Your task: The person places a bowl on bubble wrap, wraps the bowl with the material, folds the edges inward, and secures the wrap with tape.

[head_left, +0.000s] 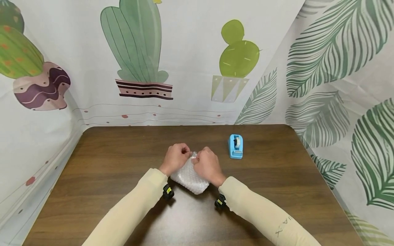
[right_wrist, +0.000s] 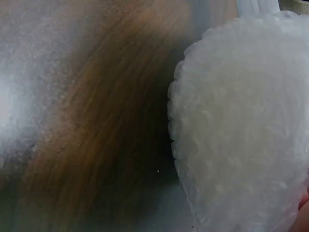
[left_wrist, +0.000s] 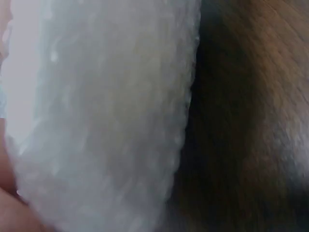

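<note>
A white bubble-wrapped package (head_left: 190, 177) lies at the middle of the brown wooden table (head_left: 123, 150), turned at a slant. At its far end my left hand (head_left: 175, 158) pinches the bubble wrap (left_wrist: 106, 121) between thumb and fingers. Close beside it my right hand (head_left: 207, 165) grips the same end, its fingers curled in. A small tuft of clear wrap shows between the two hands. In the right wrist view the bumpy wrap (right_wrist: 241, 116) fills the right side, with a sliver of hand at the edge. Whatever is inside the wrap is hidden.
A light blue tape dispenser (head_left: 236, 150) with a roll of tape stands to the right, beyond my right hand. Behind the table's far edge hangs a white cloth (head_left: 191, 61) printed with cacti and leaves.
</note>
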A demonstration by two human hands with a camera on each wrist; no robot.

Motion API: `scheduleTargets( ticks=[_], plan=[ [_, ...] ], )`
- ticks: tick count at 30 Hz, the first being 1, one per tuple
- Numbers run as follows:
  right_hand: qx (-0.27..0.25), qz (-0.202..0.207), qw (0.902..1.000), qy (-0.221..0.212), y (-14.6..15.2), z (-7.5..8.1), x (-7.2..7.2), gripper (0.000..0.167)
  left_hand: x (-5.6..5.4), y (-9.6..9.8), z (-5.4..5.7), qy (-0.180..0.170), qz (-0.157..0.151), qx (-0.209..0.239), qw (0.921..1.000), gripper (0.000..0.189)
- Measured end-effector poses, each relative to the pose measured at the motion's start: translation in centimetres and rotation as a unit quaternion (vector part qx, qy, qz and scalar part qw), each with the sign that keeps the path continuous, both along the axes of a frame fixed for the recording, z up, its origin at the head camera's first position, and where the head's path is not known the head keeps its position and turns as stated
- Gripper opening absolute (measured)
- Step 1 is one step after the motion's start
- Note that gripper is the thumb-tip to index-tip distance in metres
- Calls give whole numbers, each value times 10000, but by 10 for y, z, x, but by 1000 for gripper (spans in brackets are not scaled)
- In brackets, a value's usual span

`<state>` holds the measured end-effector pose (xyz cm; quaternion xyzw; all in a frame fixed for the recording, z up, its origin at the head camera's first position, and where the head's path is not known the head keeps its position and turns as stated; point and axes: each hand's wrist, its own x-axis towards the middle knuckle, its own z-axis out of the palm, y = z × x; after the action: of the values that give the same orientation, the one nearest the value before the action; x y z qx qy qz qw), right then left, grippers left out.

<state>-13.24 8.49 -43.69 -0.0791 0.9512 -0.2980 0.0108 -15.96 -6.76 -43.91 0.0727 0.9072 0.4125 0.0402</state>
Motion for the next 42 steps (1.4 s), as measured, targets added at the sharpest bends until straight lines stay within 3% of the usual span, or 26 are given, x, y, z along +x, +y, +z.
scheduleTargets(
  ticks=[9, 16, 20, 26, 32, 38, 42],
  plan=[
    [24, 180, 9997, 145, 0, -1, 5, 43, 4, -13, 0, 14, -1062, -381, 9936, 19],
    [-37, 302, 9992, 252, 1, 0, 8, 37, 9, -13, -1, 775, -1546, -889, 9809, 16],
    [32, 336, 9991, 269, 3, 1, 9, 36, 13, -12, -2, 1194, -1629, -1021, 9741, 14],
    [474, 370, 9974, 395, 4, 6, 11, 49, 15, -10, -5, 1565, -1722, -1081, 9665, 14],
    [900, 264, 9948, 397, 4, 6, 11, 37, 18, -8, -6, 1747, -1708, -1031, 9642, 12],
    [714, 51, 9974, 60, 11, 7, 8, 50, 21, -9, -7, 1750, -1554, -1075, 9663, 13],
    [178, -144, 9985, -503, 17, 9, 5, 38, 22, -9, -7, 1707, -1514, -1060, 9678, 14]
  ],
)
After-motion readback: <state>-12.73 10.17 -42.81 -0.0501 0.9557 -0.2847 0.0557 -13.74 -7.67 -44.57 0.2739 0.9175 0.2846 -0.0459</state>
